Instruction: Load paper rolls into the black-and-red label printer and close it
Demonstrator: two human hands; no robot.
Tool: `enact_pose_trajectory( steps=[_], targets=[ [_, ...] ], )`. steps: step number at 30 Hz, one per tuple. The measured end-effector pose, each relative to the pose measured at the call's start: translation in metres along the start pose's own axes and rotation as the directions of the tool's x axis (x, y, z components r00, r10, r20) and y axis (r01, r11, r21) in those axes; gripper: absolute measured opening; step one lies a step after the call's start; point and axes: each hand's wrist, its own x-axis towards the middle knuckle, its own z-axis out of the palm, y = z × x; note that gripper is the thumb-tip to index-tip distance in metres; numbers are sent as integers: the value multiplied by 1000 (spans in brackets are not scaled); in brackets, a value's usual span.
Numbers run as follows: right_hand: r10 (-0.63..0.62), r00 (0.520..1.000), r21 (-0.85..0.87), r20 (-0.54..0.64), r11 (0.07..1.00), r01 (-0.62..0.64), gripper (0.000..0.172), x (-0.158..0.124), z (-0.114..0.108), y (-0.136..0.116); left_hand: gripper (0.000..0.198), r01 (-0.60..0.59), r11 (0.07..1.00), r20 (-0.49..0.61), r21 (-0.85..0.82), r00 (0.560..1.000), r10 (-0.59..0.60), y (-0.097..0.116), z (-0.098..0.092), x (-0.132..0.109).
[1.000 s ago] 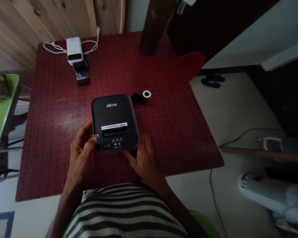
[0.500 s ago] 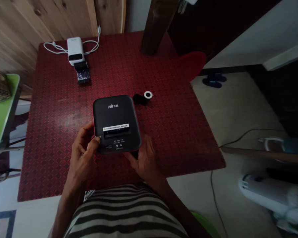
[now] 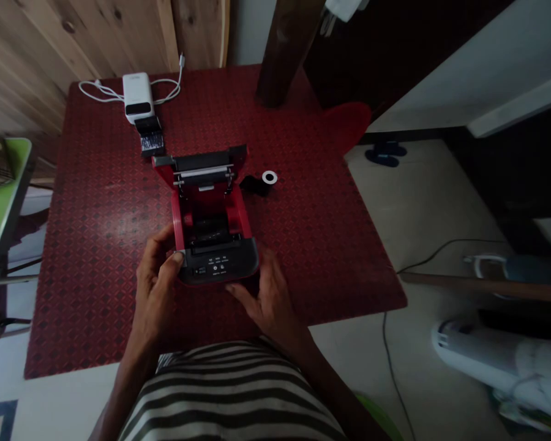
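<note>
Red-walled receipt printer (image 3: pixel 209 214) sits open, lid up, between both hands (image 3: pixel 156 288).

White device (image 3: pixel 136 98), white cable (image 3: pixel 104 92) on red patterned tabletop (image 3: pixel 96 245); blue slippers (image 3: pixel 384 154) on floor (image 3: pixel 422 208); green seat (image 3: pixel 0 208) left.

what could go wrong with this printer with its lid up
The black printer looks gripped mainly at one front corner by the left hand, while the right hand sits open beside it, so the raised lid might tip it backward. The lid could also drop onto the open red compartment. The small black roll with a white core lies close by and might get knocked away.
</note>
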Motion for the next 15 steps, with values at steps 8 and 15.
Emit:
enact_pose_trajectory(
  steps=[8,15],
  targets=[
    [-313,949,-101,20,944,314,23,97,-48,-41,71,-320,943,45,96,947,317,-30,3,-5],
    [-66,770,-365,635,853,374,30,172,-13,-69,80,-457,864,136,210,889,437,-52,2,-3]
  ],
)
